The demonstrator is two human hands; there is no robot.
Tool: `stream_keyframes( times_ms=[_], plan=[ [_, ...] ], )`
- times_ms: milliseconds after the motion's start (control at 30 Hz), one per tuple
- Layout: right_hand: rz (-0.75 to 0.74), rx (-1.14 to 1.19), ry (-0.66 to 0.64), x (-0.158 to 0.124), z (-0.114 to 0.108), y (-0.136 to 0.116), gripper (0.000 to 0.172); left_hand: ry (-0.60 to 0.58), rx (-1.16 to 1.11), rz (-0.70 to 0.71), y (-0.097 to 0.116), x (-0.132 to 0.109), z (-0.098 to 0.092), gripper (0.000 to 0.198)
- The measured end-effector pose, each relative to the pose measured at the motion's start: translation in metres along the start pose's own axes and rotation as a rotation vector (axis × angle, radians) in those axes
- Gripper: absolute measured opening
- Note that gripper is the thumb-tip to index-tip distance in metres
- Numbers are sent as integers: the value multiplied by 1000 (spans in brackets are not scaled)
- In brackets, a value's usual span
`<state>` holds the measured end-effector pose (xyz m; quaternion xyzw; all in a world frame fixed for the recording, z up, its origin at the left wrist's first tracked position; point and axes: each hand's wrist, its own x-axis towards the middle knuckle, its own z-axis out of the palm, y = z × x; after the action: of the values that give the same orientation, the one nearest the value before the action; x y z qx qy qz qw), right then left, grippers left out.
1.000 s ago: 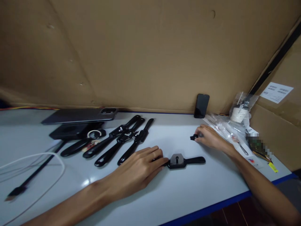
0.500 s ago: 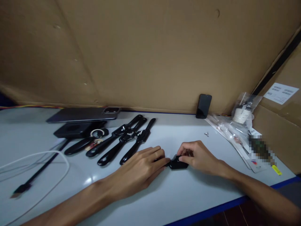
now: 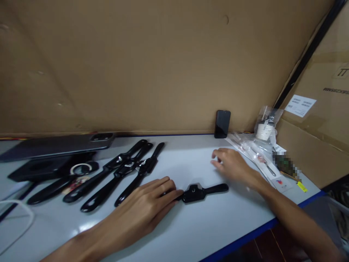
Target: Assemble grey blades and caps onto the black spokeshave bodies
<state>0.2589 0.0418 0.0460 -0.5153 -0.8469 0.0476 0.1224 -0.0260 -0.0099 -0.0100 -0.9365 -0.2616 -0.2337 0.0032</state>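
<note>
A black spokeshave (image 3: pixel 195 193) lies on the table with its bare right handle pointing right. My left hand (image 3: pixel 155 198) is closed on its left handle, which the fingers mostly hide. My right hand (image 3: pixel 230 163) hovers over the table beyond the tool, fingers bent and apart, slightly blurred. Nothing shows between its thumb and forefinger. To the left of my left hand, several more black spokeshaves (image 3: pixel 140 167) lie slanted side by side, with silvery metal parts at their middles.
A dark phone (image 3: pixel 222 124) leans upright against the cardboard wall (image 3: pixel 163 72). Plastic packaging (image 3: pixel 257 156) and a bagged white container (image 3: pixel 265 131) sit at right. On the left, a large phone (image 3: pixel 60 143) rests over a black box (image 3: pixel 46 167), near a white cable (image 3: pixel 25 207).
My right hand has let go of the spokeshave's middle and moved away from it toward the back. The small wing screw seen on the table is now out of sight. The view has swung right.
</note>
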Motion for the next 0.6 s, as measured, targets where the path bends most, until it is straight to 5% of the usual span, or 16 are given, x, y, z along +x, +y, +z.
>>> stream_keyframes(
  times_ms=[100,267,467,600],
  plan=[
    [189,-165,7,7,-21,39,21,5,8,4,1,1,-1,29],
    [187,-176,-81,11,-32,80,12,39,26,-2,3,1,-3,29],
    [197,-157,-92,13,-11,80,24,30,-1,22,4,3,-6,34],
    [157,-102,-109,16,1,73,11,28,3,12,3,3,-6,32]
  ],
)
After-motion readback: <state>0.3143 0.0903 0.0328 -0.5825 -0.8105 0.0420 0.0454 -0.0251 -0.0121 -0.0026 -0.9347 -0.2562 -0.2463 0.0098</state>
